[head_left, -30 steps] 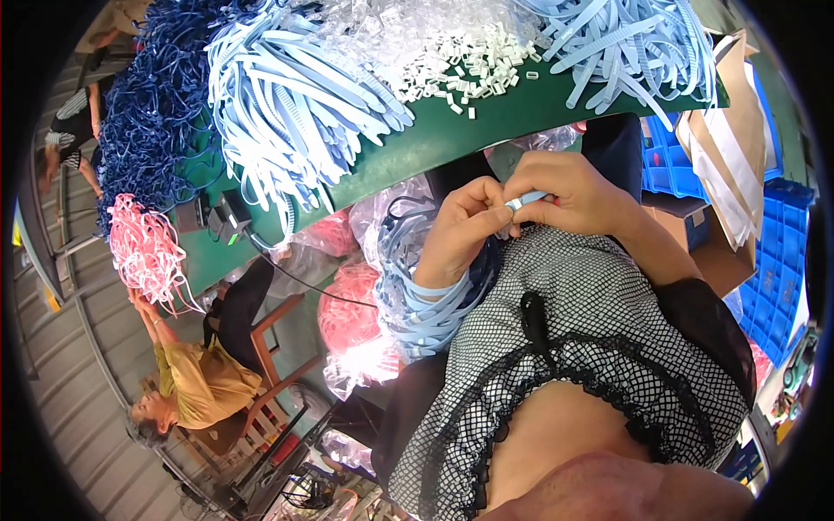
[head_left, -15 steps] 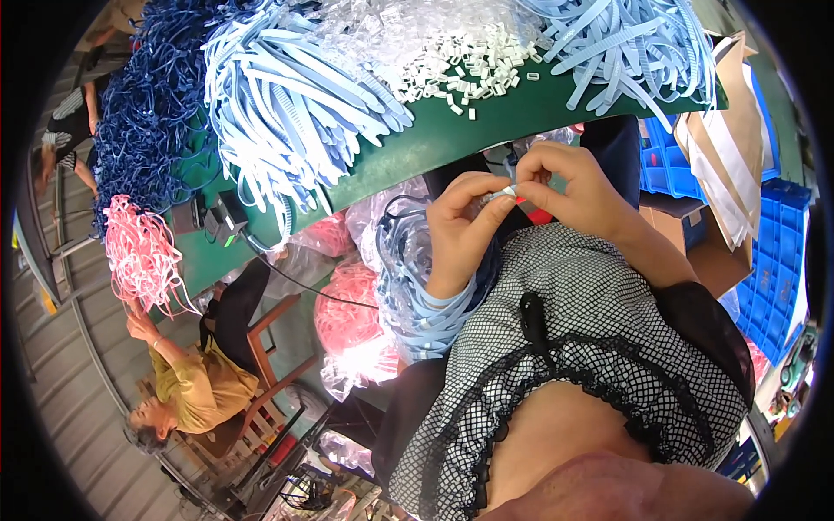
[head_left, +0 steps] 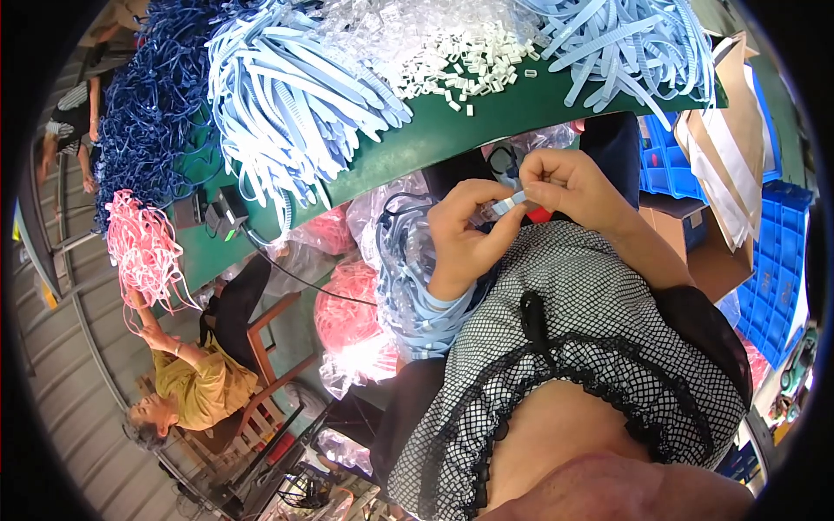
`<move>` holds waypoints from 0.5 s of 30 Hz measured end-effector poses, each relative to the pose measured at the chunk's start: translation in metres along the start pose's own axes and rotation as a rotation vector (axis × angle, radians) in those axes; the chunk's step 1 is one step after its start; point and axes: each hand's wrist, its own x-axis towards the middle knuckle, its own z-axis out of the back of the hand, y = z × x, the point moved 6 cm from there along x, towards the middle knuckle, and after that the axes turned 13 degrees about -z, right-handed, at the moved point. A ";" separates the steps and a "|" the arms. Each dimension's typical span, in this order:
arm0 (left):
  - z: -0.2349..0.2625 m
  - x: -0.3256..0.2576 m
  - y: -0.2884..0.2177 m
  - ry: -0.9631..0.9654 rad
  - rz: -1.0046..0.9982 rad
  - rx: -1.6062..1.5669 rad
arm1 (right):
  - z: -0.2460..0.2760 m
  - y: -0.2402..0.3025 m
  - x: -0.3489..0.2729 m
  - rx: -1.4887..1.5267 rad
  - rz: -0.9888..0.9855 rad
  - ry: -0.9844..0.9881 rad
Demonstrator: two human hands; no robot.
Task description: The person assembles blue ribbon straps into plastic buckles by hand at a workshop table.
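Observation:
My left hand (head_left: 465,239) and my right hand (head_left: 565,187) meet in front of my chest, below the green table's edge. Both pinch the same light blue strap end (head_left: 508,205), which carries a small white clip. A bundle of light blue straps (head_left: 408,286) hangs over my left wrist and forearm. On the green table (head_left: 486,122) above lie a heap of small white clips (head_left: 452,52) and piles of light blue straps (head_left: 287,95).
Dark blue cords (head_left: 148,95) cover the table's left end, a pink bundle (head_left: 143,247) hangs there. A seated person in a yellow top (head_left: 187,391) reaches up to it. Clear bags of pink straps (head_left: 347,304) sit below; blue crates (head_left: 773,260) and cardboard boxes (head_left: 695,234) stand right.
My two hands have stayed together and shifted slightly up and right while working the strap end. The seated person's arm has risen toward the pink bundle.

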 end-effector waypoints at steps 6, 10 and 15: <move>-0.001 -0.004 0.006 -0.030 0.095 -0.337 | -0.001 -0.008 0.000 0.133 -0.015 0.058; -0.003 -0.010 0.019 -0.067 0.456 -0.604 | -0.001 -0.008 0.004 0.202 -0.020 0.056; -0.006 -0.017 0.022 0.139 0.485 -0.614 | 0.000 -0.010 0.006 0.214 -0.027 0.049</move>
